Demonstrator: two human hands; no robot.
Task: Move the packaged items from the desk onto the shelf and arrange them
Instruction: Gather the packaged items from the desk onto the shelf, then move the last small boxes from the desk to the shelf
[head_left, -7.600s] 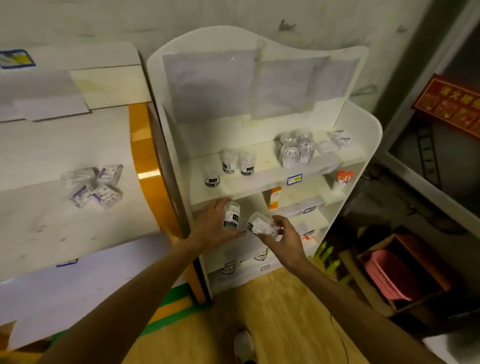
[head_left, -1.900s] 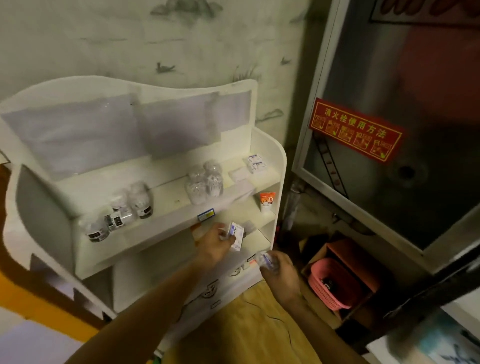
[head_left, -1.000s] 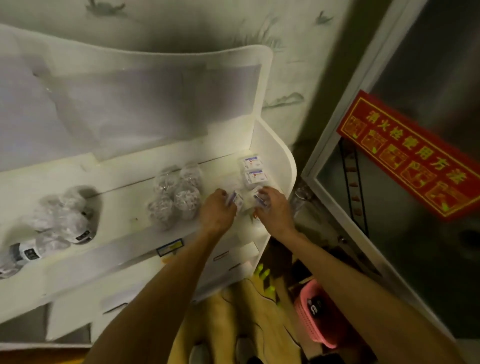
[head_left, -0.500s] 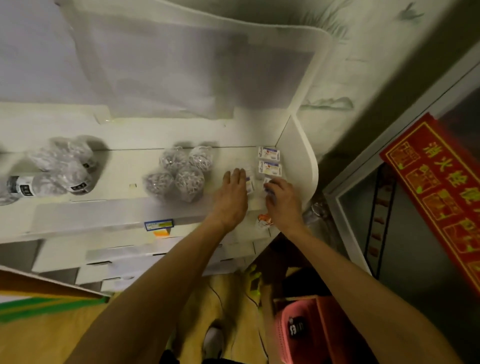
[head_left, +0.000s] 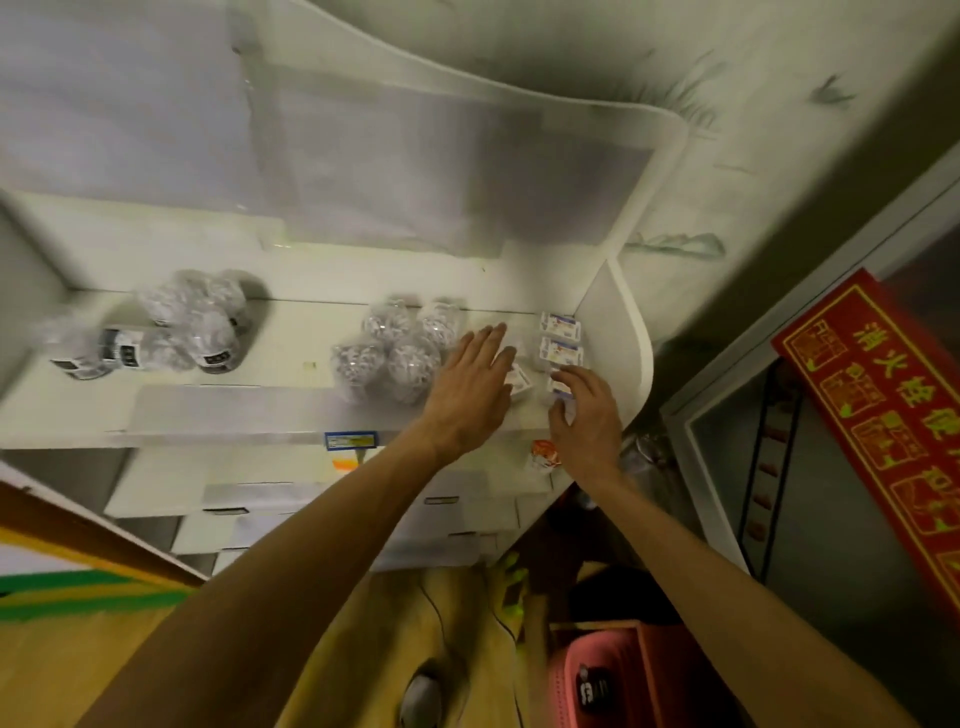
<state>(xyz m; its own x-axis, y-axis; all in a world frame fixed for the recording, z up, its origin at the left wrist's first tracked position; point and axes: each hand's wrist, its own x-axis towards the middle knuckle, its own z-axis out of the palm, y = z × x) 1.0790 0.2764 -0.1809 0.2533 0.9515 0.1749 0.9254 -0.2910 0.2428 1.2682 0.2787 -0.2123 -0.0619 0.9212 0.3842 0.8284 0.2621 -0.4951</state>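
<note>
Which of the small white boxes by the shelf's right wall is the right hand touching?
The front box, nearest the shelf edge, under the right hand's fingertips; the two boxes behind it lie untouched.

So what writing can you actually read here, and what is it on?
"消火栓使用方法": yellow characters on the red sign, partly cut off by the frame edge.
Small boxes at the top shelf's right end: print too small to read.
Blue shelf tag: blurred.
Dark labels on the clear packets: blurred.
</note>
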